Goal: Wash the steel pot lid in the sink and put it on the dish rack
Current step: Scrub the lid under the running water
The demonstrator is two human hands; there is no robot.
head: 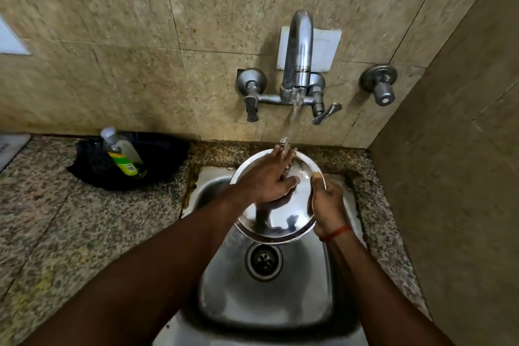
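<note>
The round steel pot lid [283, 216] is held tilted over the steel sink [264, 298], its shiny inner face toward me. My right hand [327, 203] grips its right rim, thumb on the inside. My left hand [271, 178] lies flat on the lid's upper face, fingers spread under the running water. A stream falls from the wall tap [299, 53] onto my left fingers and the lid. No dish rack shows in the head view.
A dish soap bottle [122, 153] stands in a black pan [129, 160] on the granite counter [56, 219] to the left. The sink drain [264, 261] lies below the lid. A tiled wall closes the right side. A round wall valve [380, 87] sits right of the tap.
</note>
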